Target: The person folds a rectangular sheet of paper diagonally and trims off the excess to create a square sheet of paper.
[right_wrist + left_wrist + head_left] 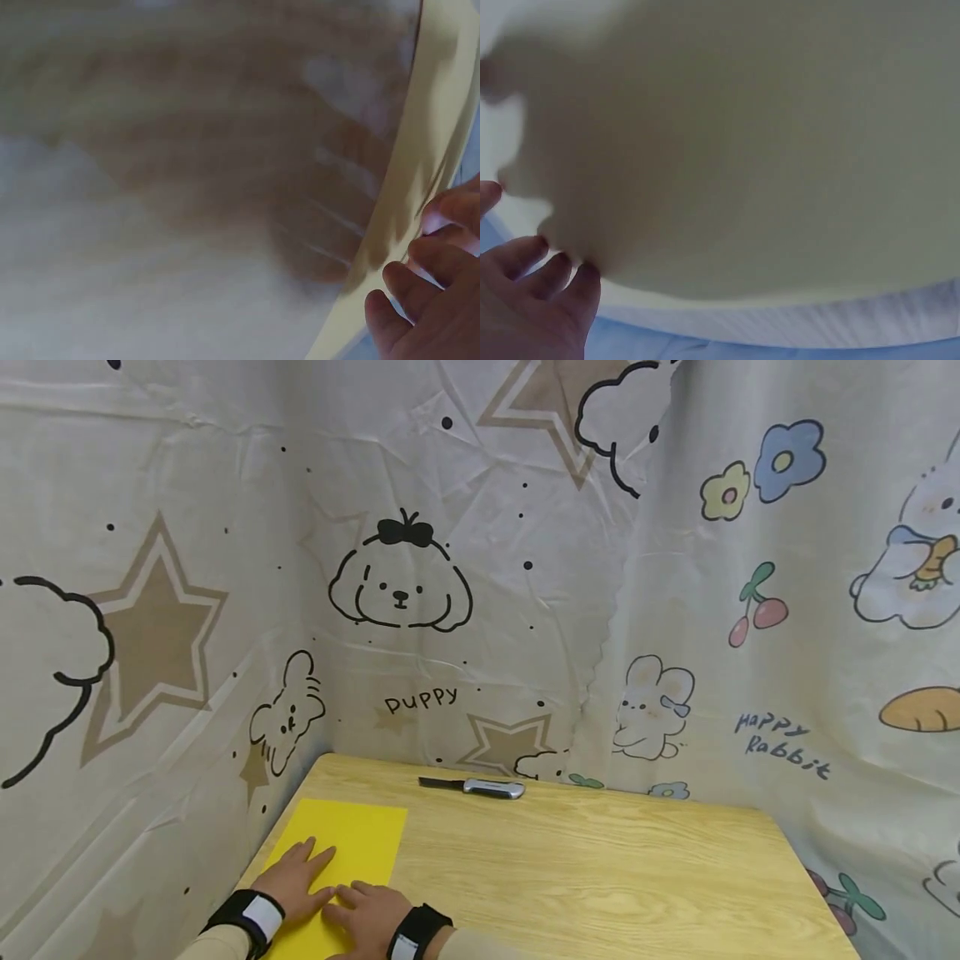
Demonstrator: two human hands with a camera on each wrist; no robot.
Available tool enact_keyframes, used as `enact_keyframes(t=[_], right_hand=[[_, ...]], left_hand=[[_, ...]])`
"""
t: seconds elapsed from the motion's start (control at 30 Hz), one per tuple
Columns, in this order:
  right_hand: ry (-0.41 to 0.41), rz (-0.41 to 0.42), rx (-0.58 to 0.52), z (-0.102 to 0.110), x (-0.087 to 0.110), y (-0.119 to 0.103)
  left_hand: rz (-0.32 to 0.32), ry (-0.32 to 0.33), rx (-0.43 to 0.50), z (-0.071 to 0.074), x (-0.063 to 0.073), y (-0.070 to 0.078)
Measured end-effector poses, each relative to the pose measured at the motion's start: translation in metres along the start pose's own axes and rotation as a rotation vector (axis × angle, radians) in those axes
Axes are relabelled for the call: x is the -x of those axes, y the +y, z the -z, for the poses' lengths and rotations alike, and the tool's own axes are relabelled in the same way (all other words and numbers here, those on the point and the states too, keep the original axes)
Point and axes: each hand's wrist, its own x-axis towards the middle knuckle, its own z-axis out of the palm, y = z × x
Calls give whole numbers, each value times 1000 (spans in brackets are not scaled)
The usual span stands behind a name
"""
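A yellow sheet of paper (360,831) lies flat at the left end of the wooden table. My left hand (292,881) rests on it with fingers spread, and my right hand (372,917) lies beside it on the lower part, fingers pointing left. The two hands nearly meet in the head view. In the left wrist view, the left fingertips (585,281) touch the broad, shadowed sheet. The right fingers (412,292) show at the lower right of the right wrist view, beside a pale yellow strip of the sheet (397,180). The palms' undersides are hidden.
A cutter knife (474,787) with a black blade and grey handle lies near the table's back edge. The wood-grain tabletop (600,868) stretches to the right. Printed cloth (525,635) hangs close behind the table and along its sides.
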Motion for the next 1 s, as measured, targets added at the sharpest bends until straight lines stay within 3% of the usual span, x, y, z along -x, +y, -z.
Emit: enact_keyframes(t=[0.13, 0.37, 0.7, 0.87, 1.0], right_hand=[[-36, -8, 38, -1, 7, -3], [-6, -85, 100, -6, 27, 11], [-1, -299, 39, -20, 69, 54], [31, -385, 40, -29, 101, 81], [58, -404, -9, -35, 127, 100]], left_hand=[[-16, 15, -49, -6, -3, 8], [-28, 23, -106, -11, -13, 35], [-132, 64, -240, -16, -29, 87], [-218, 66, -238, -23, -36, 119], [-282, 57, -207, -27, -39, 143]])
